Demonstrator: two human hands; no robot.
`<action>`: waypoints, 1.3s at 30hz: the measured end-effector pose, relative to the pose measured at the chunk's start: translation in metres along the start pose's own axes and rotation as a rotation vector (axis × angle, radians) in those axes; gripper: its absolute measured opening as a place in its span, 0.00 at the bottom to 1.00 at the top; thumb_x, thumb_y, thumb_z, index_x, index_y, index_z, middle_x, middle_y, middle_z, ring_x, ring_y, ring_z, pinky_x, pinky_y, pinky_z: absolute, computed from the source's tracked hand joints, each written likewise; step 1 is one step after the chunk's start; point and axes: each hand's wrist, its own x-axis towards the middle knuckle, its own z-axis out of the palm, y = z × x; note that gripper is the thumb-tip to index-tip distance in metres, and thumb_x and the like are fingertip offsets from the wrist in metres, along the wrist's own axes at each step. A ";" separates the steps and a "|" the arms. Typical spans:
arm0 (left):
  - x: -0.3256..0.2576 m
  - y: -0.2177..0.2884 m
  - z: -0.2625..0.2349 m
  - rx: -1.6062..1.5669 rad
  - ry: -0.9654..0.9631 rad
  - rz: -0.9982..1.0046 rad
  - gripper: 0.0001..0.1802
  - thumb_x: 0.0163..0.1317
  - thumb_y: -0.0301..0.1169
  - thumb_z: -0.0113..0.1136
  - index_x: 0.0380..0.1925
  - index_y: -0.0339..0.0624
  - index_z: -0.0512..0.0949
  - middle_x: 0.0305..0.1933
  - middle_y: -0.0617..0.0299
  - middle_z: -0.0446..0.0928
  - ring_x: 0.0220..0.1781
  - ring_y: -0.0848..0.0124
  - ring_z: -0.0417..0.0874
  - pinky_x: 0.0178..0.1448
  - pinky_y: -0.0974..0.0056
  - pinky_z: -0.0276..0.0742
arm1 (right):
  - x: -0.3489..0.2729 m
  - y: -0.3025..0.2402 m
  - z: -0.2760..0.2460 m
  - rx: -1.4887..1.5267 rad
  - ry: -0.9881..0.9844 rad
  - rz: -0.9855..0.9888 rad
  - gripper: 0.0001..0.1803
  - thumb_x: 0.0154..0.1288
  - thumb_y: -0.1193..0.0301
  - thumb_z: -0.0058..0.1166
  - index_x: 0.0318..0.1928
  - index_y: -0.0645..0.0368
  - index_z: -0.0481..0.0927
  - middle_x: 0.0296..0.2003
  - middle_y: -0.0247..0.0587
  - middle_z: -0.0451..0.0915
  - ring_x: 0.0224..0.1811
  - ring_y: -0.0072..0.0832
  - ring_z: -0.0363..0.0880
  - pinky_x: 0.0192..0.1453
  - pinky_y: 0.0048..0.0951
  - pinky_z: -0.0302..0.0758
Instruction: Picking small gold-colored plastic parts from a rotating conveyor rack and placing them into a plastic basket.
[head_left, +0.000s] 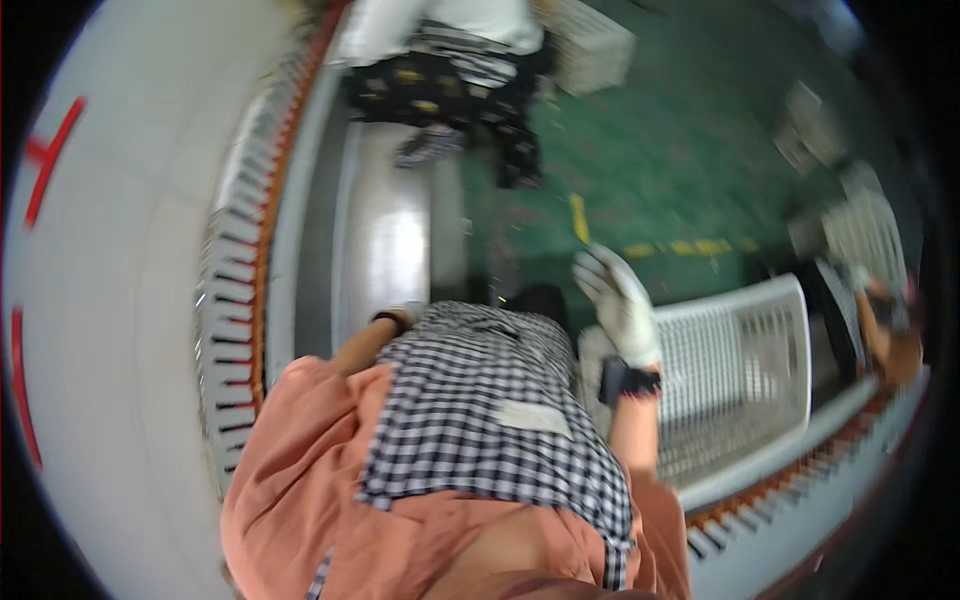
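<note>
My right hand [622, 308], in a white glove with a dark band at the wrist, is raised over the green floor beside a white plastic basket [690, 345]. Its fingers are stretched out, and I see nothing in them. My left hand [408, 312], also gloved, is low at the near end of a shiny metal surface [385, 235]. The checked apron [480, 400] on my front partly covers that hand, so its fingers are hidden. Part of the basket's interior shows slatted walls.
A row of dark rods on an orange-edged rail [262, 270] runs along my left. A similar rail [780, 485] is at lower right. Ahead, a person in patterned black clothing [440, 95] is beside a pale crate [595, 45]. Another person's arm [875, 335] shows at far right.
</note>
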 end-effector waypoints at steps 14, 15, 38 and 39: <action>0.003 0.121 -0.005 -0.010 -0.004 0.025 0.27 0.69 0.45 0.53 0.58 0.38 0.83 0.64 0.47 0.82 0.67 0.56 0.82 0.69 0.55 0.75 | -0.010 -0.022 -0.030 -0.023 0.088 0.001 0.32 0.75 0.56 0.59 0.68 0.69 0.73 0.61 0.52 0.80 0.62 0.38 0.81 0.74 0.43 0.72; 0.007 0.127 -0.006 -0.013 0.001 0.033 0.27 0.69 0.45 0.53 0.58 0.38 0.83 0.64 0.47 0.82 0.67 0.56 0.82 0.69 0.55 0.75 | -0.009 -0.025 -0.034 -0.029 0.089 -0.002 0.32 0.75 0.56 0.59 0.68 0.69 0.73 0.61 0.53 0.80 0.62 0.38 0.81 0.74 0.44 0.72; -0.058 0.234 0.014 0.088 -0.024 -0.036 0.29 0.69 0.51 0.50 0.57 0.44 0.84 0.62 0.47 0.82 0.65 0.49 0.82 0.69 0.48 0.75 | -0.076 -0.034 -0.053 -1.634 0.254 -0.348 0.12 0.73 0.74 0.55 0.53 0.62 0.85 0.47 0.53 0.86 0.49 0.50 0.84 0.58 0.45 0.77; -0.062 0.237 0.014 0.075 -0.016 -0.053 0.29 0.69 0.51 0.50 0.57 0.44 0.84 0.62 0.47 0.82 0.65 0.49 0.82 0.69 0.49 0.75 | -0.078 -0.038 -0.062 -1.636 0.245 -0.349 0.12 0.73 0.74 0.55 0.53 0.62 0.85 0.47 0.53 0.86 0.49 0.50 0.84 0.58 0.45 0.77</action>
